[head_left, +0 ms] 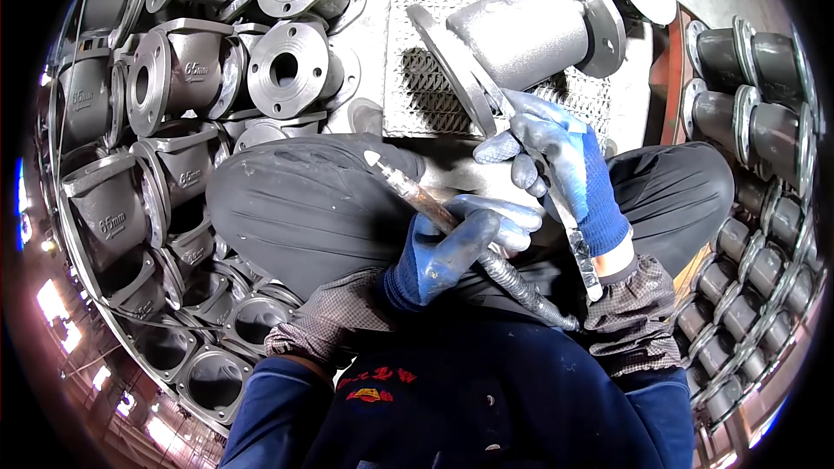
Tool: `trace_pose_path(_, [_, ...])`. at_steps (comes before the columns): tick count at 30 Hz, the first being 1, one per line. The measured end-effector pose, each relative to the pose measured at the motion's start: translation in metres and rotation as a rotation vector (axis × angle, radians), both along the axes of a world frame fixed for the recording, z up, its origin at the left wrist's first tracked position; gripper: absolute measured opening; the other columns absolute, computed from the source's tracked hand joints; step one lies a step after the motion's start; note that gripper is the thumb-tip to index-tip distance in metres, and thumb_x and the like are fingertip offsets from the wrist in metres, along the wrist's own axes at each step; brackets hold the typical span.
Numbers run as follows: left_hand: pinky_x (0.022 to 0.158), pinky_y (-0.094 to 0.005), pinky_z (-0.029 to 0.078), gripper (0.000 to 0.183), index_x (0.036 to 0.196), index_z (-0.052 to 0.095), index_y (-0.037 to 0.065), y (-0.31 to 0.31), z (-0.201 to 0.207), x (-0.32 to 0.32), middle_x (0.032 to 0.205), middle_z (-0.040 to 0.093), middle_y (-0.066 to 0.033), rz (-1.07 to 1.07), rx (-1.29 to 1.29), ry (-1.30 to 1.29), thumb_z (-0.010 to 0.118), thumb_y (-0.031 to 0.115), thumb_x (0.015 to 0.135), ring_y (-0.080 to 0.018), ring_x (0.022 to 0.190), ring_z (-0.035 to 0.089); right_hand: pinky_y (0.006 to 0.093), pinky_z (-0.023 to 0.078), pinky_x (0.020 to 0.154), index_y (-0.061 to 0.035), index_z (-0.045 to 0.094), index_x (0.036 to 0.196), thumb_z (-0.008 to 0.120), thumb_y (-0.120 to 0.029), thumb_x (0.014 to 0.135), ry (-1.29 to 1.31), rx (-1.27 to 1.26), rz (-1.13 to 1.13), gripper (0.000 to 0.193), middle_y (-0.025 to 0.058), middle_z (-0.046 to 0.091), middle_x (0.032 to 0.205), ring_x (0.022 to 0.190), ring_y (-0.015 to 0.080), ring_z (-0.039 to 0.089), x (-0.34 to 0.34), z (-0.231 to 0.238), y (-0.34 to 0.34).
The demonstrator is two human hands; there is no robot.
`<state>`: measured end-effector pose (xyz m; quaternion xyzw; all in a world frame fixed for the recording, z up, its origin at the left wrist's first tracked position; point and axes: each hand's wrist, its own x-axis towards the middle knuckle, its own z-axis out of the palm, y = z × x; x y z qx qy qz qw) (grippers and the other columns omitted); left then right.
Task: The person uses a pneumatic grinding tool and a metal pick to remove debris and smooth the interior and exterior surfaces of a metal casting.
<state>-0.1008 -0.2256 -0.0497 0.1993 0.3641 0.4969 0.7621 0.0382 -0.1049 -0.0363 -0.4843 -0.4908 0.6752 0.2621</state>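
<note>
Gloves on both hands: the right hand is closed round the rim of a grey flanged casting, tipped over the mesh grating above the knees, while the left hand wraps a pencil grinder with its hose trailing. That casting looks heavy, stiff and rough, so the flange edge seems the safest hold. Raised size marks sit on the dark castings stacked left.
</note>
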Motion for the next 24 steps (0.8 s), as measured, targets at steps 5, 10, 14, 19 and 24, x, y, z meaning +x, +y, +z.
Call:
trace_pose_path(5, [0.077,-0.0324,0.054,0.025,0.109,0.06,-0.008,0.008,0.025,-0.006,0.099,0.066,-0.0176,-0.024,-0.08,0.114,0.044,0.006,0.096,-0.0201,0.086,0.066,0.0193,0.035,0.038,0.0035,0.055,0.118,0.048,-0.012,0.093,0.176,-0.399,-0.174,0.031,0.0118,0.069,0.078,0.044,0.0056,0.047,-0.004,0.019,-0.004])
trace_pose_path(10, [0.078,-0.0321,0.053,0.024,0.104,0.062,-0.007,0.003,0.012,-0.004,0.096,0.067,-0.0165,0.047,-0.014,0.099,0.046,0.008,0.096,-0.0196,0.086,0.065,0.0181,0.035,0.037,0.0039,0.056,0.119,0.047,-0.009,0.091,0.013,-0.33,-0.181,0.032,0.0109,0.068,0.076,0.044,0.0047,0.048,-0.007,0.031,-0.011])
trace_pose_path(14, [0.077,-0.0322,0.053,0.022,0.099,0.064,-0.004,0.001,0.013,0.0,0.092,0.068,-0.0141,0.049,-0.032,0.028,0.048,0.011,0.095,-0.0192,0.085,0.065,0.0179,0.038,0.039,0.0025,0.057,0.121,0.049,-0.007,0.091,-0.111,-0.098,-0.076,0.033,0.01,0.067,0.076,0.045,0.0055,0.051,-0.003,0.036,-0.018])
trace_pose_path(19, [0.075,-0.0299,0.053,0.02,0.095,0.064,-0.002,0.007,0.012,-0.007,0.089,0.068,-0.011,-0.019,-0.122,0.079,0.051,0.012,0.095,-0.0169,0.083,0.065,0.0181,0.044,0.052,0.0054,0.051,0.127,0.05,-0.005,0.089,0.077,-0.081,-0.247,0.039,0.011,0.067,0.089,0.06,0.0073,0.056,-0.004,0.047,-0.016])
trace_pose_path(24, [0.062,-0.029,0.05,0.043,0.079,0.061,-0.003,0.029,0.029,-0.034,0.074,0.065,-0.0127,-0.077,0.204,0.644,0.037,0.026,0.1,-0.0186,0.066,0.062,0.018,0.046,0.061,0.0069,0.057,0.114,0.044,-0.002,0.089,0.145,-0.033,-0.092,0.03,0.0137,0.067,0.095,0.072,0.0096,0.059,0.013,0.052,-0.01])
